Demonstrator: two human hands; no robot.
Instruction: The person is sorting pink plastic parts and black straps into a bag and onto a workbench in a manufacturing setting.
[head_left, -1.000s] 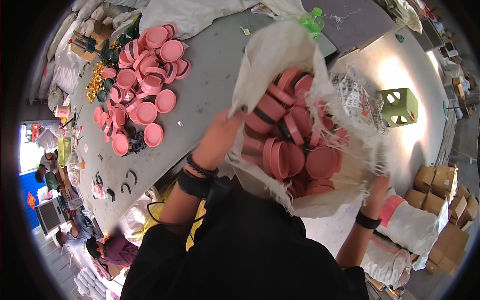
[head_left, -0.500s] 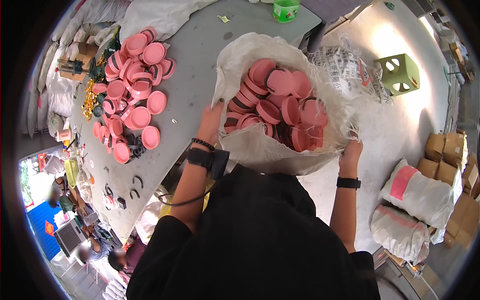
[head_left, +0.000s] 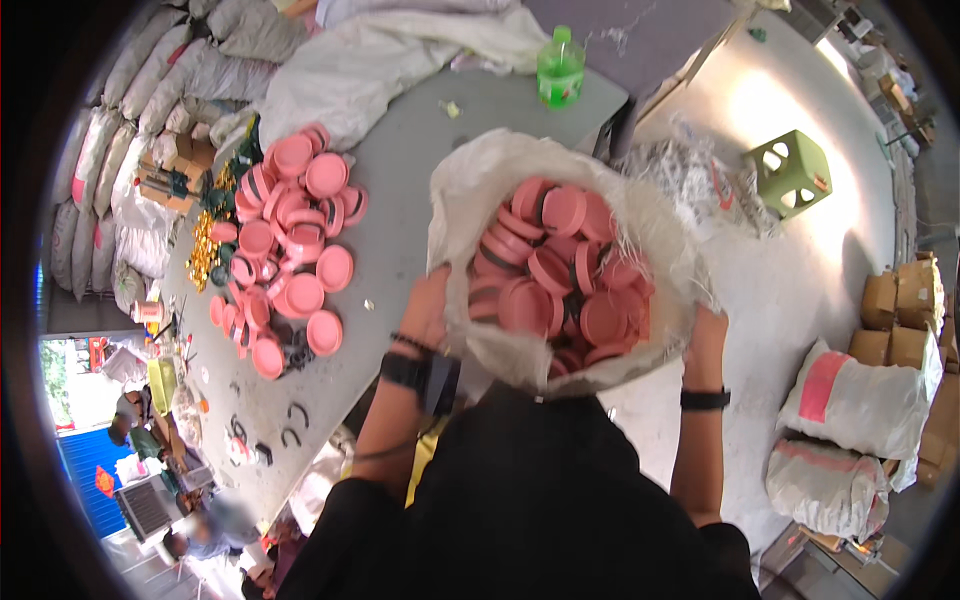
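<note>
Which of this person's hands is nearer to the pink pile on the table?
Left. The left hand grips the left edge of the white sack, right of the pink pile; the right hand is at the sack's opposite edge, farther away.

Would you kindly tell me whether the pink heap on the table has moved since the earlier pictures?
No; against the grey table, the pink heap keeps its place beside the gold trim; only the view shifted.

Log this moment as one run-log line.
left hand: grips left side of white sack; right hand: grips right side; sack: open, pink pieces inside; gray table: pink pile
</note>
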